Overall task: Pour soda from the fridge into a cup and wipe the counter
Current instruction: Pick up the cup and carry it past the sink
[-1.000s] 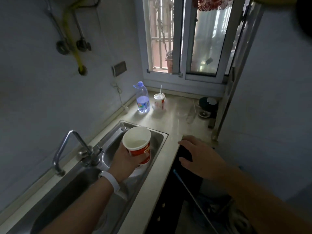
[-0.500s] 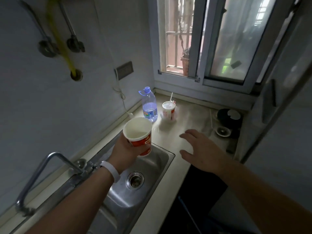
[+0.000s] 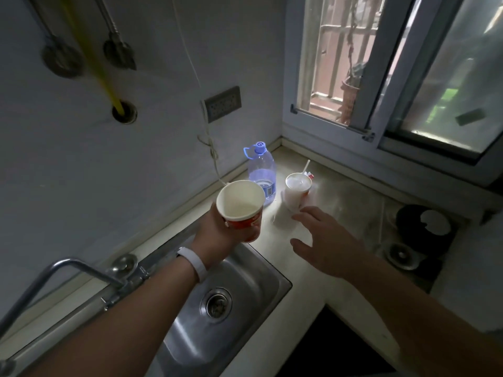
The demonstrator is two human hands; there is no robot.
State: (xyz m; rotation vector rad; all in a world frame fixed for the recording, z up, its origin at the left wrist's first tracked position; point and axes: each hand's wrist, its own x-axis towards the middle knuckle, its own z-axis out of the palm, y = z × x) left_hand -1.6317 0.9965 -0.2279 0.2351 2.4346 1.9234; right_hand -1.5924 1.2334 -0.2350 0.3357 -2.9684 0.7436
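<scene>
You've lifted the red paper cup (image 3: 241,206) out of the steel sink (image 3: 245,292) to mid-frame over the counter (image 3: 337,186), left hand (image 3: 217,235) wrapped round it, right hand (image 3: 324,246) spread, reaching toward the water bottle (image 3: 261,170); probably setting down, no soda visible yet.

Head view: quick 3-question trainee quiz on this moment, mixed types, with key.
1. True or false: the left hand grips the paper cup above the near corner of the sink.
2. What stands beside the plastic bottle on the counter? A) a kettle B) a second cup with a utensil in it C) a plate
3. Fill in: the right hand is ____, fingers spread above the counter.

Key: 1 true; 2 B; 3 open.
</scene>
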